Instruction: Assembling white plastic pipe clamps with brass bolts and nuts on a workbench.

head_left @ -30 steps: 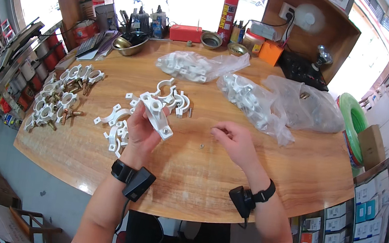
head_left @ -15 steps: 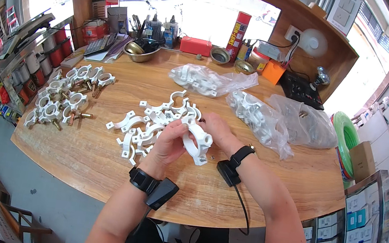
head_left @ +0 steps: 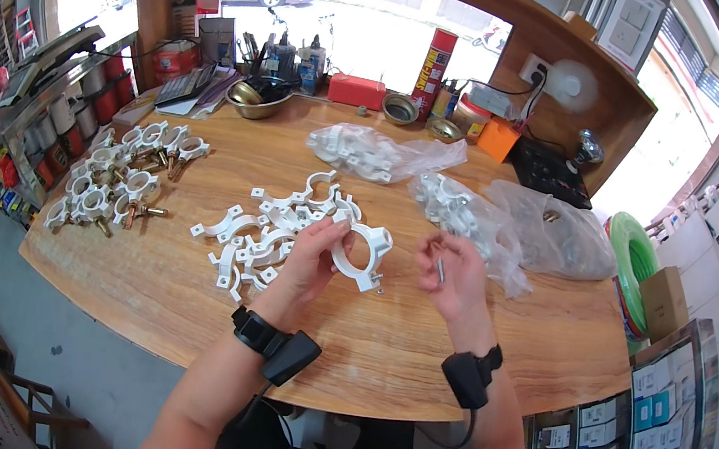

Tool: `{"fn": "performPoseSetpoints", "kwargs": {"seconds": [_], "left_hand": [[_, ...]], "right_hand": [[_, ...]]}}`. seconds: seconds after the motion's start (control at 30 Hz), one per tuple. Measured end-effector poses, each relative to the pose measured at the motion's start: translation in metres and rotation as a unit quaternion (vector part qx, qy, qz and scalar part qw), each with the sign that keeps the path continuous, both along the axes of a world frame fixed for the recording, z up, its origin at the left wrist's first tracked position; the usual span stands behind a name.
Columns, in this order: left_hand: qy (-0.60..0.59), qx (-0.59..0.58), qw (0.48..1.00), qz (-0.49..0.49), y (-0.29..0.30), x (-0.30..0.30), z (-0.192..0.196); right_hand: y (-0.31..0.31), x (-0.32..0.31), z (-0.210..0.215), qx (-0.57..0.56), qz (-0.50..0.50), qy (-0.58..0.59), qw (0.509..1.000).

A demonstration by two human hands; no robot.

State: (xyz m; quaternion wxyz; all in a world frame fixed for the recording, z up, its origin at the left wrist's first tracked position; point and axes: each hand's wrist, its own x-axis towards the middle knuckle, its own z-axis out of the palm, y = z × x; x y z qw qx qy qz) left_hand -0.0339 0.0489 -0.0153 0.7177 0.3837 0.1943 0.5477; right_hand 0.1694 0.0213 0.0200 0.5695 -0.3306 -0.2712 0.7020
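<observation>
Wooden counter (head_left: pixel 414 361), bright window (head_left: pixel 352 12)

Wooden table (head_left: pixel 378 356): loose white clamps (head_left: pixel 261 238), assembled clamps (head_left: pixel 113 181), three plastic bags (head_left: pixel 471 213), bowls (head_left: pixel 253 99).

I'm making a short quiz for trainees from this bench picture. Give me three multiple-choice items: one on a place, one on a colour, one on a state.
1. Where does the loose pile of clamp halves lie?
A. left of the left hand
B. behind the spray can
C. under the clear bags

2. What colour is the ring clamp?
A. red
B. white
C. green

3. What is the right hand doing?
A. lying flat on the table
B. holding a small bolt
C. gripping a bag

Answers:
1 A, it lies beside the left hand.
2 B, plain white plastic.
3 B, fingers pinch the bolt.
</observation>
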Motion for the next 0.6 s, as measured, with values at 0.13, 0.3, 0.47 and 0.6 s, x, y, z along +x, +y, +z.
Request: {"fn": "performPoseSetpoints", "kwargs": {"seconds": [0.13, 0.3, 0.47, 0.6], "left_hand": [[0.005, -0.005, 1.0, 0.026, -0.002, 0.008, 0.004], [0.044, 0.009, 0.998, 0.053, -0.005, 0.01, 0.001], [0.064, 0.02, 0.997, 0.032, -0.01, 0.015, 0.002], [-0.046, 0.022, 0.998, -0.044, -0.013, 0.013, 0.005]], "right_hand": [[-0.017, -0.005, -0.009, 0.065, 0.131, -0.05, 0.988], [-0.029, -0.045, -0.022, 0.193, 0.03, -0.365, 0.91], [-0.03, -0.037, -0.025, 0.081, 0.116, -0.203, 0.969], [-0.034, -0.032, -0.021, 0.003, 0.194, -0.03, 0.981]]}}
